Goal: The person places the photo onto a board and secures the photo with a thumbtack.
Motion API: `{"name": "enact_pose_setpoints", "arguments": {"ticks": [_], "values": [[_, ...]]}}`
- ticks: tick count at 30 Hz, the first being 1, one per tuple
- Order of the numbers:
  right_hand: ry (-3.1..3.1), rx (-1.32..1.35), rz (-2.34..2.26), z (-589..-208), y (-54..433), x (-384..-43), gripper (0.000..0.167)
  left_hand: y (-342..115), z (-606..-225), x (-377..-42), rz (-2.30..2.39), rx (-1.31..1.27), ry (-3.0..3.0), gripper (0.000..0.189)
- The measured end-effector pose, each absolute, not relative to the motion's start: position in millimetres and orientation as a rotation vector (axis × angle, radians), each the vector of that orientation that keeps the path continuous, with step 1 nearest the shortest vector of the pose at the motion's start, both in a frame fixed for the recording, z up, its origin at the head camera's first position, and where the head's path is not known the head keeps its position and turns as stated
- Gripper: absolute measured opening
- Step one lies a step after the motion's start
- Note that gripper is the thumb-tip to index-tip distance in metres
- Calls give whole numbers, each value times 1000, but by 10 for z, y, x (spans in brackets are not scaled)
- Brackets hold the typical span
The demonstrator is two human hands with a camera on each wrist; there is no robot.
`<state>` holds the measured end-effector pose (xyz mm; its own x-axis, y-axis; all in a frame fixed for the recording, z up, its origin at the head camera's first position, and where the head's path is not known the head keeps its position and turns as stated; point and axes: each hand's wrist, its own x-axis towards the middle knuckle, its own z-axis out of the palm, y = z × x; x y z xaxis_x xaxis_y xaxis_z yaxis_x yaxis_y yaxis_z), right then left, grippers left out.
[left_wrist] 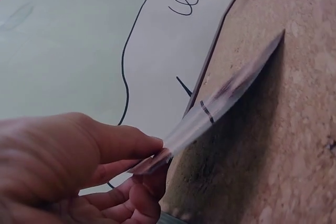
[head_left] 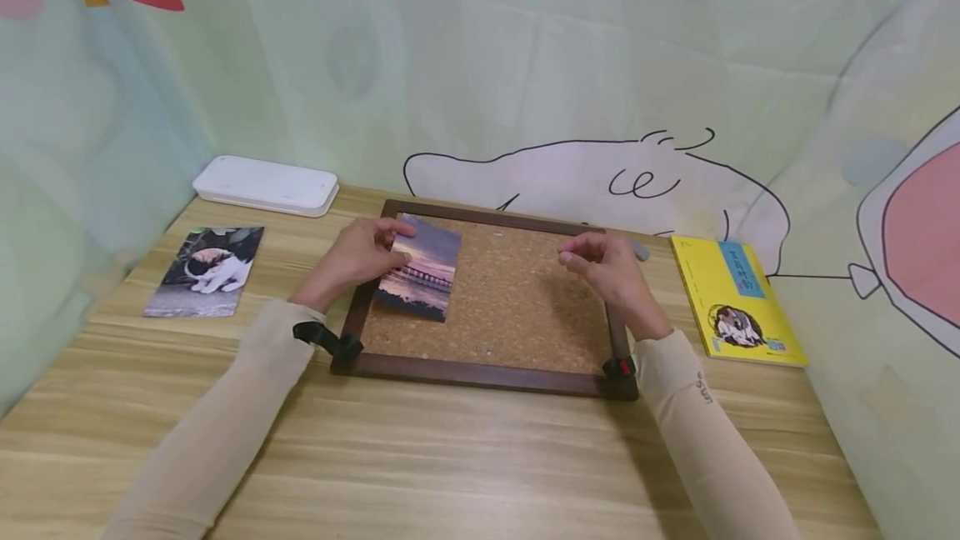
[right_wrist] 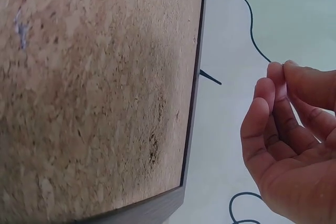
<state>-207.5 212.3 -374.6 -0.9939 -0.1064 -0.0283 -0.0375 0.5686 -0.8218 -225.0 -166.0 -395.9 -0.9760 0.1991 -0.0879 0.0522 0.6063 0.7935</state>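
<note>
Where a printed cloth backdrop [head_left: 480,40] rises beyond the cork board [head_left: 517,298], one wood-grain table [head_left: 420,457] carries all items. Count of cork boards: one, in a dark brown frame [head_left: 487,375], lying flat. Two arms in beige sleeves [head_left: 217,423] reach to its left and right sides.

One white case [head_left: 266,185] lies beyond and to the left of the board. One yellow book [head_left: 738,302], cover up, lies to its right. Photographs number two: the cat photograph [head_left: 204,272] lies flat left of the board; the sunset photograph [head_left: 420,273] is over the board's left part, slanting, its held edge raised off the cork.

Hands number two. The left hand [head_left: 358,255] pinches the sunset photograph's edge between thumb and fingers. The right hand [head_left: 606,270] is above the board's right part, grip narrow, thumb and finger tips meeting; whether anything small sits between them cannot be told.

Two black wrist straps [head_left: 318,334] are worn. One grey object [head_left: 640,250], partly hidden, shows beyond the board's far right corner.
</note>
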Motion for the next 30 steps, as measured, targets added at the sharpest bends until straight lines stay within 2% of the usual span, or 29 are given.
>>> {"name": "enact_pose_setpoints", "arguments": {"ticks": [16,30], "values": [[2684,-113,-1440,-3775,2117,-2076,19,-1565,-4159,-2249,1082,322,2876,43],[2687,-114,-1419,-3743,2036,-2089,18,-1515,-4159,-2218,1012,374,2912,44]]}}
